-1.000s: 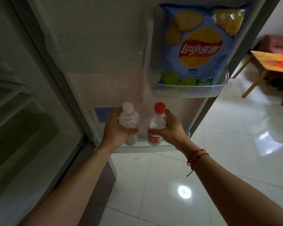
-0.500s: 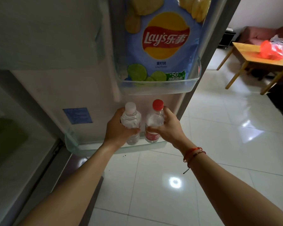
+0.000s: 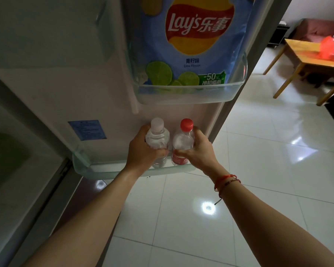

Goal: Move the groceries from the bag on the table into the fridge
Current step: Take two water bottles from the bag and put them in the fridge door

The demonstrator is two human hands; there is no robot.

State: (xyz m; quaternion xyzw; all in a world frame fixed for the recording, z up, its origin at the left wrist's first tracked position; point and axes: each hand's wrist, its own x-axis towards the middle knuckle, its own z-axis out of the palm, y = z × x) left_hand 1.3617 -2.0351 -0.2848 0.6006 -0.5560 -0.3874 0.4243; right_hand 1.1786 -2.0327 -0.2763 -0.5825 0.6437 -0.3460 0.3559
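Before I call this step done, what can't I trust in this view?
All head view.
1. Bases of the white-capped bottle and red-capped bottle: covered by the left hand, right hand and lower door shelf lip, so seating is unclear.
2. Contents of the red bag on the table: far, blurred, cut by the right edge.
3. Top of the chips bag: cut off by the upper edge.
4. Inside of the fridge: too dark.

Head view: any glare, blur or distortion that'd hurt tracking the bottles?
Head view: lamp glare on floor tiles. Head view: fridge interior at left underlit. Head view: wide angle bows the door edge. Head view: white-capped bottle and red-capped bottle sharp, red bag on the far table soft.
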